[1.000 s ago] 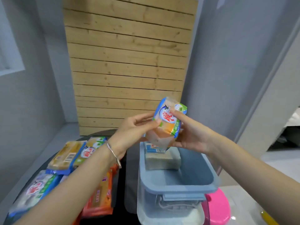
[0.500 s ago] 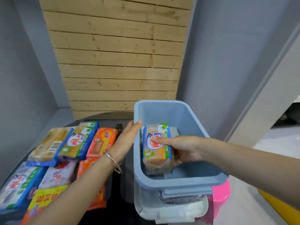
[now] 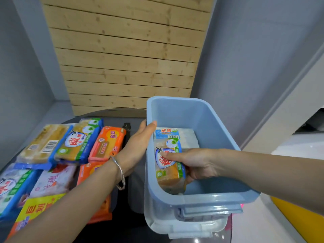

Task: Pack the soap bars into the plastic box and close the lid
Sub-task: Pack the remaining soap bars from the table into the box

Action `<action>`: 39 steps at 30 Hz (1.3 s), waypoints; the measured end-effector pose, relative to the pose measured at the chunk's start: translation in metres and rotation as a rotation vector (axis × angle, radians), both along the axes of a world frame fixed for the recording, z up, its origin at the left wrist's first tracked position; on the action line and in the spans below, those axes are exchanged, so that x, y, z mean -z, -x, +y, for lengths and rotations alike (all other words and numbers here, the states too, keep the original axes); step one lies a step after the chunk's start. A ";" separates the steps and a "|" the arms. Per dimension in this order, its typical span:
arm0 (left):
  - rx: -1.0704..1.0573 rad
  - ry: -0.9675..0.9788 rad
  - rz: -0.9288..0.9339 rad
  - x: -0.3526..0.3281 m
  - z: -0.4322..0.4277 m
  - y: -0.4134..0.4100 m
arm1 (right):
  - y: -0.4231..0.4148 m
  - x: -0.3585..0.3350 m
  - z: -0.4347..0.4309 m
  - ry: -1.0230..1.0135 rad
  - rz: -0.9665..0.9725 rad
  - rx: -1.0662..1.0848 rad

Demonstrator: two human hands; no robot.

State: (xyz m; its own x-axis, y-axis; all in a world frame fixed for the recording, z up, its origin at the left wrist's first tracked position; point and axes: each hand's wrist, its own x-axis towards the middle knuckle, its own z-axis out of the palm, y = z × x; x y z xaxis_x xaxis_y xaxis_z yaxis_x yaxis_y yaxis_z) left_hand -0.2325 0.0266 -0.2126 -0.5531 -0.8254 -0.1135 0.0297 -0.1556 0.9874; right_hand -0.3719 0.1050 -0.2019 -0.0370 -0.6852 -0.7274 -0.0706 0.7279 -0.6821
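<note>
A pale blue plastic box [image 3: 206,123] stands open on the dark table. Inside it, my right hand [image 3: 196,163] grips a blue-and-green wrapped soap bar [image 3: 169,174] against the box's left wall. Behind that bar lies a white wrapped soap bar [image 3: 184,137] on the box floor. My left hand [image 3: 138,146] rests flat against the outside of the left wall, thumb on the rim, fingers straight. Several wrapped soap bars [image 3: 77,142] lie in rows on the table to the left. The lid is not clearly visible.
An orange soap pack [image 3: 107,144] lies closest to my left wrist. A wooden slat panel [image 3: 126,58] stands behind the table. A yellow object [image 3: 294,220] and a pink object [image 3: 242,206] sit low on the right. Grey walls close both sides.
The soap bar, held above the box by both hands a second ago, is now down inside it in my right hand. My left hand moved onto the box's left wall.
</note>
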 end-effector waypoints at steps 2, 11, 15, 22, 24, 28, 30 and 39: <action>0.008 0.008 -0.005 0.000 0.000 0.000 | 0.000 0.003 -0.001 0.010 0.062 0.010; 0.018 0.008 -0.011 -0.002 0.002 -0.002 | 0.001 0.011 -0.001 0.052 0.174 -0.114; 0.017 0.023 -0.015 -0.006 0.003 -0.004 | 0.004 0.010 -0.002 0.049 0.201 -0.155; -0.037 0.163 -0.107 -0.017 0.012 -0.012 | 0.001 -0.003 0.001 -0.005 0.296 -0.208; -0.060 0.174 -0.147 -0.019 0.016 -0.023 | 0.004 -0.011 0.004 0.039 0.337 -0.188; -0.141 0.164 -0.201 -0.024 0.017 -0.059 | 0.010 -0.042 0.015 0.204 0.443 -0.111; -0.153 0.170 -0.214 -0.027 0.018 -0.081 | 0.004 -0.061 0.019 0.355 0.517 -0.089; -0.270 0.266 -0.434 -0.019 0.034 -0.179 | -0.117 -0.072 0.033 0.713 0.242 -0.134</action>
State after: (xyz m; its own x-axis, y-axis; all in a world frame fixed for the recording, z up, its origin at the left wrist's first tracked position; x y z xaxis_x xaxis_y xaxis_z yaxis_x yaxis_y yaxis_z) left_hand -0.0539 0.0603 -0.1938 -0.2680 -0.9620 -0.0528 -0.3832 0.0561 0.9220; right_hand -0.2547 0.1383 -0.1299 -0.0223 -0.9957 -0.0895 -0.3350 0.0918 -0.9377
